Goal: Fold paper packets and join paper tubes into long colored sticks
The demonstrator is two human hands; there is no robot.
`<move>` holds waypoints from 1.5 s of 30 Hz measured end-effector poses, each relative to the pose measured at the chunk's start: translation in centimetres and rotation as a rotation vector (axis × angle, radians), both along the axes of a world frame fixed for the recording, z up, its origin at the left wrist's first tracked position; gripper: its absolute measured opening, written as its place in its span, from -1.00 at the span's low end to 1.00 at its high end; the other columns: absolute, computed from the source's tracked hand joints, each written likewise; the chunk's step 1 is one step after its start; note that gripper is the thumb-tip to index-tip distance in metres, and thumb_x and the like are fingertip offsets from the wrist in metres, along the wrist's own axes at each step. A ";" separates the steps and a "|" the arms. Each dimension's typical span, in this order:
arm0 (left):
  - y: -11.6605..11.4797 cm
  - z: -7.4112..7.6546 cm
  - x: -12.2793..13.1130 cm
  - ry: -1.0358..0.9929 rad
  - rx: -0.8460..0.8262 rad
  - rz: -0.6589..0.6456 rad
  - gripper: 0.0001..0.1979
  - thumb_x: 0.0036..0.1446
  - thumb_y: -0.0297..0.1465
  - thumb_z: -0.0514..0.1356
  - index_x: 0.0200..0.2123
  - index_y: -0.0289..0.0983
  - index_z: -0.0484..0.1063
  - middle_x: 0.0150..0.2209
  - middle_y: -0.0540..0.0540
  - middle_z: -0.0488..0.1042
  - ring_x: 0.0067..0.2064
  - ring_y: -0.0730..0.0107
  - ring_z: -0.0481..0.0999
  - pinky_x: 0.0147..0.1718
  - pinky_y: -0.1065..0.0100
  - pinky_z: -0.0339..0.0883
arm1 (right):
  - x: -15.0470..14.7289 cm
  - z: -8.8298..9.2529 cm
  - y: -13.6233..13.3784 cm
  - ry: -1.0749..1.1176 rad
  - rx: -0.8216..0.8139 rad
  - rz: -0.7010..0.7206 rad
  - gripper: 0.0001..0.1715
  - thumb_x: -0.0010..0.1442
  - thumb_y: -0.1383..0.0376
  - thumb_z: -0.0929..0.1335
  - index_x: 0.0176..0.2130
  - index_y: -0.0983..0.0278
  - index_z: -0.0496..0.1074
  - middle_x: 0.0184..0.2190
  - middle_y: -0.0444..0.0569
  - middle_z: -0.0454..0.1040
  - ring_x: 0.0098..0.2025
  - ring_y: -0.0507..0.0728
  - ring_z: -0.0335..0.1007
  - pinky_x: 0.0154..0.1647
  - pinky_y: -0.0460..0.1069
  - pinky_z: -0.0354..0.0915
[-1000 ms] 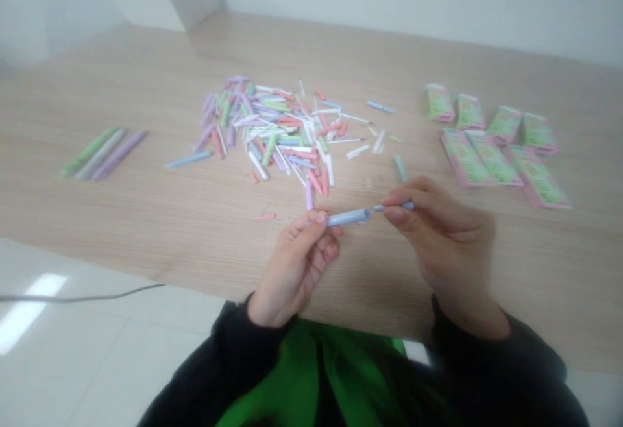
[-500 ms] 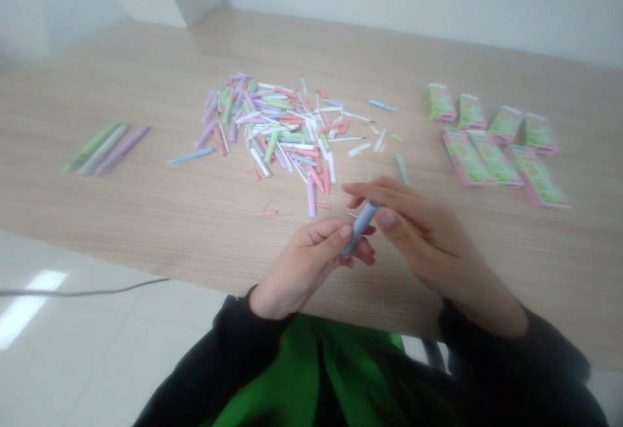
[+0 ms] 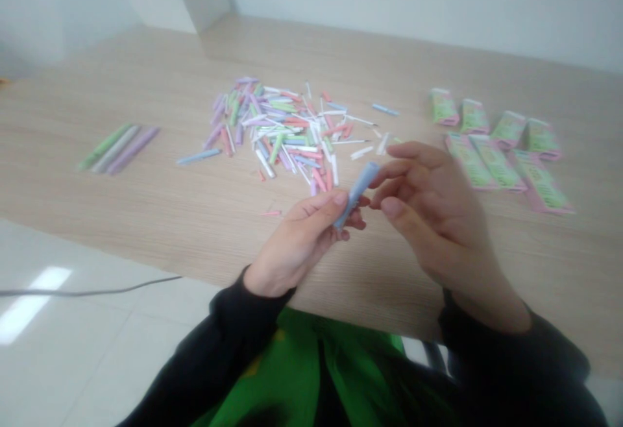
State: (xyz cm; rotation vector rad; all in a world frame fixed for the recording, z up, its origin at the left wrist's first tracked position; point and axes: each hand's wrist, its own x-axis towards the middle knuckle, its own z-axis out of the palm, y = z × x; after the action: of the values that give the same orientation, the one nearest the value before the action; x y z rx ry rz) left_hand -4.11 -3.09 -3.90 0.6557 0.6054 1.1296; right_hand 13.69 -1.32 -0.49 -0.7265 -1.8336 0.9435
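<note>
My left hand [image 3: 309,229] pinches a light blue pen barrel [image 3: 363,183] between thumb and fingers, tilted with its upper end to the right. Beside that end is my right hand [image 3: 433,206], its fingers curved and apart and nothing visible in them. Whether a fingertip touches the barrel I cannot tell. Beyond my hands lies a loose pile of pen parts [image 3: 287,132] in purple, green, red, blue and white, with thin white sticks among them.
Three thicker tubes [image 3: 119,148], green, white and purple, lie side by side on the left of the wooden table [image 3: 146,213]. Several pink and green boxes [image 3: 503,161] are at the right. A white box [image 3: 170,2] stands at the back left. A cable [image 3: 97,292] crosses the floor.
My left hand has moved slightly up with the barrel. My right hand has drawn back to the right from the barrel's upper end, and its fingers have opened.
</note>
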 end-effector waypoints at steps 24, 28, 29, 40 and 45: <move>0.0 1.4 -1.9 0.937 0.563 0.399 -0.90 0.21 -0.35 0.35 -0.34 -0.23 0.57 -0.42 0.01 0.53 -0.41 0.41 0.41 -0.40 0.39 0.22 | -0.9 -4.9 1.5 0.452 -0.961 0.220 -0.83 0.14 0.25 0.57 -0.21 0.22 0.69 -0.35 -0.14 0.67 -0.35 -0.08 0.57 -0.18 -0.18 0.53; 0.2 1.4 -2.3 0.903 0.550 0.429 -0.92 0.20 -0.37 0.36 -0.34 -0.23 0.58 -0.42 0.00 0.53 -0.41 0.41 0.41 -0.39 0.38 0.21 | -0.5 -4.8 1.6 0.422 -1.010 0.222 -0.79 0.10 0.25 0.59 -0.20 0.21 0.70 -0.32 -0.12 0.69 -0.34 -0.07 0.59 -0.17 -0.19 0.54; 0.2 1.4 -2.5 0.883 0.542 0.441 -0.92 0.20 -0.37 0.36 -0.35 -0.23 0.58 -0.42 0.00 0.53 -0.42 0.41 0.40 -0.40 0.37 0.21 | -0.5 -4.8 1.6 0.420 -1.018 0.229 -0.79 0.09 0.26 0.60 -0.21 0.21 0.71 -0.33 -0.12 0.69 -0.35 -0.07 0.60 -0.18 -0.20 0.54; 0.8 1.4 -3.6 0.739 0.455 0.456 -0.81 0.23 -0.31 0.35 -0.42 -0.23 0.55 -0.61 0.07 0.33 -0.54 0.46 0.28 -0.49 0.38 0.14 | -0.4 -4.8 1.5 0.411 -0.976 0.212 -0.82 0.07 0.29 0.60 -0.25 0.21 0.70 -0.37 -0.12 0.64 -0.39 -0.07 0.50 -0.31 -0.17 0.47; 1.4 -0.1 -3.9 0.628 0.381 0.429 -0.79 0.24 -0.22 0.35 -0.38 -0.21 0.56 -0.61 0.07 0.28 -0.54 0.46 0.22 -0.52 0.36 0.06 | -0.5 -5.3 1.5 0.430 -0.991 0.190 -0.84 0.12 0.36 0.53 -0.22 0.24 0.69 -0.39 -0.14 0.53 -0.39 -0.07 0.39 -0.34 -0.14 0.38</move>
State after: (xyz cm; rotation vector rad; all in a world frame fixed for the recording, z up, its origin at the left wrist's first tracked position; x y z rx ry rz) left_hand -7.96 -1.70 -4.03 1.2739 1.1154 1.4608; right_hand 13.19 0.19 -5.83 -0.8278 -0.9943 2.0000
